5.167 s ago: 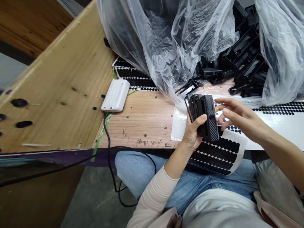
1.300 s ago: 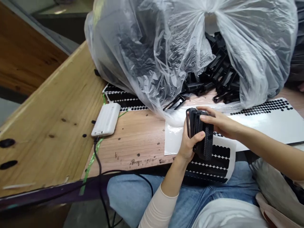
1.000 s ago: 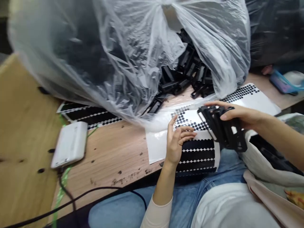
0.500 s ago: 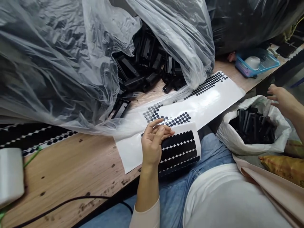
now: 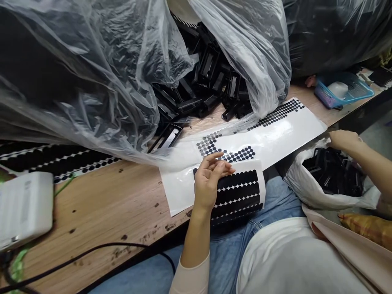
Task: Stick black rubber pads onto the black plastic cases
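Touching the black-dot sticker sheet (image 5: 239,197) with the left hand (image 5: 208,183).

A sheet of black round stickers (image 5: 237,196) lies across the table (image 5: 101,204) edge, in neat rows. Black plastic frames (image 5: 333,171) sit heaped in a white bag (image 5: 301,183).

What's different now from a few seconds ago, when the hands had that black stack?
The right hand took the stack of black plastic parts from the left hand, carried it rightward and let go. It is now at the rim of a white plastic bag holding black parts. The left hand is empty, over the sheet of black dots. The pile of black parts under the clear plastic stayed as it was.
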The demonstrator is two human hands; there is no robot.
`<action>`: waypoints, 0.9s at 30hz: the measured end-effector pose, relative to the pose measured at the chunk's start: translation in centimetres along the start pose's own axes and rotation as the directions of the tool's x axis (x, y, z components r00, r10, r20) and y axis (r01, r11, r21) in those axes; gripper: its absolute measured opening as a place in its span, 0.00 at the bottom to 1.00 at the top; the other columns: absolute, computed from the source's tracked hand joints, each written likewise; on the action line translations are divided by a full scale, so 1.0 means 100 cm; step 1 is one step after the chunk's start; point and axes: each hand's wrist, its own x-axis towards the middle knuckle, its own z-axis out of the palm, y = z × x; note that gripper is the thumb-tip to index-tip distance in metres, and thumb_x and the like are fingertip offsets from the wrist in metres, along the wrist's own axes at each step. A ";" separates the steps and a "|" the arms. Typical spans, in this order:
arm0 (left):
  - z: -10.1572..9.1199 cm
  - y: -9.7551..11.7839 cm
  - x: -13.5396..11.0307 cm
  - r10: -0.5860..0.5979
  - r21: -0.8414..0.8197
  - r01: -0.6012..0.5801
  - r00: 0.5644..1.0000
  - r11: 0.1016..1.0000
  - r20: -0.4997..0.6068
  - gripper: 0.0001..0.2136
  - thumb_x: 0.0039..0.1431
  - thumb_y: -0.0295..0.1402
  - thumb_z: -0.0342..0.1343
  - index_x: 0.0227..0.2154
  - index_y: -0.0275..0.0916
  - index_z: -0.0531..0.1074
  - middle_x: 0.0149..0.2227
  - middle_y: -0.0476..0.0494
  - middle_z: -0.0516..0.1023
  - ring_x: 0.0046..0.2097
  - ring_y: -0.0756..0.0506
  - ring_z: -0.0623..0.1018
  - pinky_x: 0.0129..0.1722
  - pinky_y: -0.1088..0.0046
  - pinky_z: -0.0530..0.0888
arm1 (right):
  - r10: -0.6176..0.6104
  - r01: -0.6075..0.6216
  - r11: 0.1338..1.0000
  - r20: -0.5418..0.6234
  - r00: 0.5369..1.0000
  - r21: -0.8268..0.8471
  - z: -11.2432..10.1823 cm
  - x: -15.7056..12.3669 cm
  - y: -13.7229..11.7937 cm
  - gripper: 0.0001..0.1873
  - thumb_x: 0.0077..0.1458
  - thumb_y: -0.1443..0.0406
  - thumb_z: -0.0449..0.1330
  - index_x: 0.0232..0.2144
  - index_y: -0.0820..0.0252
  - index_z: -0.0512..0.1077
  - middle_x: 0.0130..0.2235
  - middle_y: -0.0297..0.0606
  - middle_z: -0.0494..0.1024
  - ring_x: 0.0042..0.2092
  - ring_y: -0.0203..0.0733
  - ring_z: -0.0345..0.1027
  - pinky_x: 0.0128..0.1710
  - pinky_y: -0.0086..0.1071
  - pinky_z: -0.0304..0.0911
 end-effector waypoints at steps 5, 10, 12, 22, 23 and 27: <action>0.003 0.006 -0.002 -0.010 0.019 0.010 1.000 1.000 -0.020 0.21 0.64 0.48 0.70 0.52 0.39 0.77 0.37 0.46 0.84 0.36 0.45 0.87 0.43 0.67 0.86 | 0.085 -0.069 0.977 0.070 0.994 -0.203 -0.007 0.005 0.013 0.19 0.61 0.64 0.70 0.22 0.53 0.68 0.27 0.33 0.74 0.32 0.43 0.67 0.40 0.39 0.61; 0.003 0.007 -0.001 -0.010 0.025 0.011 1.000 1.000 -0.017 0.22 0.63 0.48 0.70 0.51 0.39 0.77 0.37 0.46 0.84 0.36 0.45 0.87 0.43 0.66 0.86 | 0.007 0.020 0.988 0.175 0.985 -0.152 0.011 0.007 0.009 0.16 0.56 0.62 0.74 0.22 0.51 0.72 0.26 0.35 0.77 0.33 0.46 0.67 0.39 0.39 0.57; 0.002 0.004 0.000 -0.006 0.025 0.006 1.000 1.000 -0.021 0.23 0.62 0.49 0.70 0.51 0.39 0.77 0.37 0.46 0.84 0.36 0.45 0.86 0.43 0.65 0.86 | 0.002 0.026 0.988 0.177 0.984 -0.152 0.017 0.004 0.007 0.17 0.56 0.61 0.74 0.21 0.51 0.73 0.25 0.36 0.77 0.33 0.47 0.66 0.39 0.39 0.57; 0.003 0.006 -0.002 -0.017 0.026 0.018 1.000 1.000 -0.022 0.22 0.62 0.49 0.71 0.51 0.39 0.77 0.37 0.46 0.84 0.36 0.45 0.87 0.43 0.67 0.86 | 0.130 -0.163 0.977 -0.218 0.967 -0.139 -0.041 0.003 -0.008 0.13 0.65 0.54 0.64 0.35 0.57 0.78 0.42 0.54 0.84 0.45 0.56 0.72 0.43 0.45 0.55; 0.003 0.008 -0.003 -0.021 0.027 0.022 0.999 0.999 -0.026 0.22 0.62 0.49 0.70 0.51 0.39 0.77 0.37 0.46 0.84 0.36 0.46 0.87 0.43 0.67 0.85 | 0.131 -0.155 0.983 -0.216 0.968 -0.098 -0.041 0.003 -0.011 0.12 0.64 0.55 0.64 0.35 0.57 0.78 0.40 0.53 0.84 0.44 0.56 0.73 0.44 0.45 0.57; 0.005 0.009 -0.003 -0.048 0.002 0.048 0.999 0.999 -0.008 0.23 0.62 0.49 0.70 0.50 0.39 0.77 0.36 0.46 0.84 0.36 0.45 0.86 0.42 0.67 0.85 | 0.085 -0.070 0.995 -0.237 0.968 0.073 -0.038 -0.007 -0.041 0.10 0.62 0.59 0.61 0.39 0.55 0.80 0.34 0.49 0.84 0.40 0.56 0.77 0.46 0.47 0.65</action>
